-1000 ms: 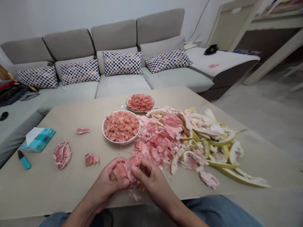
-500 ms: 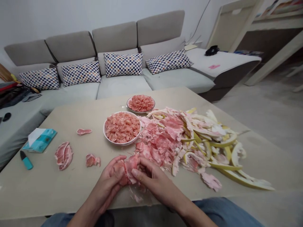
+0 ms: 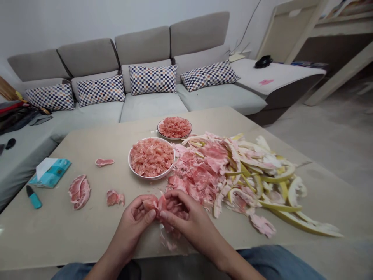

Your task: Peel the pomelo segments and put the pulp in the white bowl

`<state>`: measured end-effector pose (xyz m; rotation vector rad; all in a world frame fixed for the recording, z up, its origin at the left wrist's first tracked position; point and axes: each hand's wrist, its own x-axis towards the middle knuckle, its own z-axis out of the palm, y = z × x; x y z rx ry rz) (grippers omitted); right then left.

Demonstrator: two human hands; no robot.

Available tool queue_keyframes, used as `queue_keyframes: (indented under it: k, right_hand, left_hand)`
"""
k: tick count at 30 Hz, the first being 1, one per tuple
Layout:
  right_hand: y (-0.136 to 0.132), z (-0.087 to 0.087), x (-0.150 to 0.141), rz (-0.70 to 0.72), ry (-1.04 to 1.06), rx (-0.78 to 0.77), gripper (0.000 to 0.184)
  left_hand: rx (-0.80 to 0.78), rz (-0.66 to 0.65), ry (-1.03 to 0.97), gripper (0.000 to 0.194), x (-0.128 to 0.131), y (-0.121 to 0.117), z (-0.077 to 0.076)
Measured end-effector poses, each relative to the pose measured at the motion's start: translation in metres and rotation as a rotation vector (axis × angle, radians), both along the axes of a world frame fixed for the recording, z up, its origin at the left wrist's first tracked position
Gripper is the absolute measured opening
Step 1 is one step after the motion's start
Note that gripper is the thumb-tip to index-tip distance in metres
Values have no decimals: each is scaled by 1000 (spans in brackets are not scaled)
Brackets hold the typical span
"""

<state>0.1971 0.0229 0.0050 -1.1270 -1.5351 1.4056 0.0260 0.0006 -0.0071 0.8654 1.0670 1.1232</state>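
Note:
Between my two hands is a pink pomelo segment (image 3: 159, 205), partly hidden by the fingers. My left hand (image 3: 135, 217) pinches its left side, thumb on top. My right hand (image 3: 186, 216) grips the right side with thumb and curled fingers. Under the hands, scraps of pink membrane (image 3: 168, 240) lie on the table. Just beyond them stands a white bowl (image 3: 131, 168) heaped with peeled pomelo flesh (image 3: 151, 155). Behind it, a dark-rimmed plate (image 3: 190, 131) carries more pulp (image 3: 175, 127). To the right spreads a pile of pink membranes (image 3: 201, 175).
Yellow-green pomelo rinds (image 3: 279, 210) cover the table's right side. On the left are unpeeled segments (image 3: 80, 192), a smaller piece (image 3: 114, 197), a narrow piece (image 3: 104, 162), a tissue pack (image 3: 52, 173) and a turquoise-handled cutter (image 3: 34, 197). A grey sofa (image 3: 154, 107) stands behind the table (image 3: 96, 233).
The segment between my hands has been pulled apart further, its skin opened at the middle. My left thumb has shifted to its near edge. The view has swung slightly left.

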Motion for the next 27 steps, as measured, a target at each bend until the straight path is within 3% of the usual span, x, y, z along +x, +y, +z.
queue_keyframes:
  k: [6,8,11,15,23,27]
  right_hand:
    - [-4,-11,-6,-82,-40,47,49]
    - [-5,-13,-7,-69,-43,38,39]
    - [-7,-11,-7,-34,-126,108,8]
    - [-10,-4,-5,37,-111,165,23]
    - [-9,9,-4,2,12,2,27]
    - [-8,7,0,-3,-102,191,25]
  left_hand:
    - [23,-25,76,31,1,0,-7]
    - [16,-18,60,34,1,0,-8]
    - [-22,22,36,32,0,-1,-9]
    - [-69,34,-52,28,1,-2,-7]
    - [-174,4,-272,22,7,-6,1]
    - [-176,-10,-284,25,5,-6,1]
